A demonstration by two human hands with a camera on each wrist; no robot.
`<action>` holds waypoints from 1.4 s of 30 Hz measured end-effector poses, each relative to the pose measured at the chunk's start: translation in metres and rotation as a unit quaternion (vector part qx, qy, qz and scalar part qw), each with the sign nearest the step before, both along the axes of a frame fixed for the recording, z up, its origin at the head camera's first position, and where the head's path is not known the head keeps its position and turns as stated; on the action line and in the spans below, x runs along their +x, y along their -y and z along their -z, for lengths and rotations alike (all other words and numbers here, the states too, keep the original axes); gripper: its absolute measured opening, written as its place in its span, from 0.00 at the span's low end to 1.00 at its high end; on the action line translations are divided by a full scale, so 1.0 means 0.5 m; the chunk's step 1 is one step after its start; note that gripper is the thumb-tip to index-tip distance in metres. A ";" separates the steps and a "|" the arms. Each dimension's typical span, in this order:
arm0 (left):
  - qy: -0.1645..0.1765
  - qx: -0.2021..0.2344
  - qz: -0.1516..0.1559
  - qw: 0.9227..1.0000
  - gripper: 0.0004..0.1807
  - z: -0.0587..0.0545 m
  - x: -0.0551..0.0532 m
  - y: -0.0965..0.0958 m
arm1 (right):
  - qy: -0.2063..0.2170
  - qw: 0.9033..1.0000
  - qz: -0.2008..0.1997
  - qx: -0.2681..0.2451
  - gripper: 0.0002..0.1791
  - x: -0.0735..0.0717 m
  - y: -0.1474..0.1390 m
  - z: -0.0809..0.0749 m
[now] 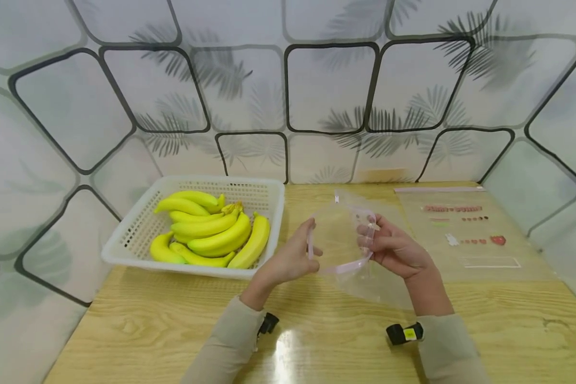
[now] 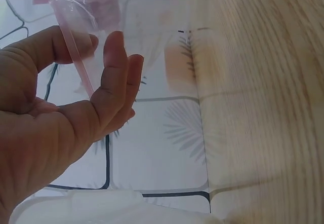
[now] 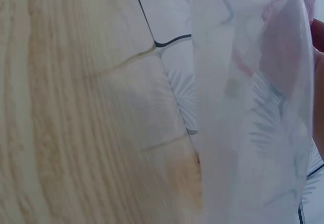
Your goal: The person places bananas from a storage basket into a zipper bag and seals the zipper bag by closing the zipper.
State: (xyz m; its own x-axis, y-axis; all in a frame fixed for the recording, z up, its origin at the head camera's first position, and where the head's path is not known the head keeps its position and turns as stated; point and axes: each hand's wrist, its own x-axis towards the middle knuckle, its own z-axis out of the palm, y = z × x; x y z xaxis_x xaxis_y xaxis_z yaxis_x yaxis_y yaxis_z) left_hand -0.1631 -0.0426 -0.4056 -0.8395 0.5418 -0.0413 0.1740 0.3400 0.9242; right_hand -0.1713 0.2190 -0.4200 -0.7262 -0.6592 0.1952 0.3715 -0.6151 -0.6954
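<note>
A clear plastic zip bag with a pinkish-purple zip strip is held up over the table, its mouth spread into a wide loop. My left hand holds the left side of the mouth; in the left wrist view the pink zip strip runs between thumb and curled fingers. At the opposite side, my right hand pinches the rim between thumb and fingers. The bag's plastic fills much of the right wrist view, where only a sliver of that hand shows. No contents are visible in the bag.
A white plastic basket of yellow bananas stands left of my left hand. Another zip bag, printed with red and pink pictures, lies flat on the wooden table at the right. A patterned wall rises behind.
</note>
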 end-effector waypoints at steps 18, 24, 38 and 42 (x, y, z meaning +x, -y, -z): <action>0.035 0.010 0.009 0.999 0.54 -0.010 0.006 0.000 | -0.014 1.000 0.024 0.009 0.24 0.014 0.002 -0.022; 0.007 0.010 0.009 1.000 0.54 -0.014 0.007 -0.004 | -0.006 0.998 0.045 0.053 0.28 0.014 0.015 -0.011; 0.013 0.044 0.005 0.999 0.47 -0.012 0.007 -0.001 | 0.003 0.998 0.040 0.054 0.26 0.008 0.019 -0.009; 0.012 0.039 -0.002 0.999 0.45 -0.011 0.007 -0.002 | -0.002 0.998 0.040 0.053 0.25 0.008 0.020 -0.009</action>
State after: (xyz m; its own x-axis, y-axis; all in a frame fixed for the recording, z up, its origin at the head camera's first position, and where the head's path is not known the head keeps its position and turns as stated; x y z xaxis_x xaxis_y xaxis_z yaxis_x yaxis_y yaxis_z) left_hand -0.1598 -0.0418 -0.3999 -0.8408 0.5410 -0.0191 0.1505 0.2676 0.9517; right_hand -0.1674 0.2091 -0.4156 -0.7766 -0.6164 0.1302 0.3219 -0.5659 -0.7590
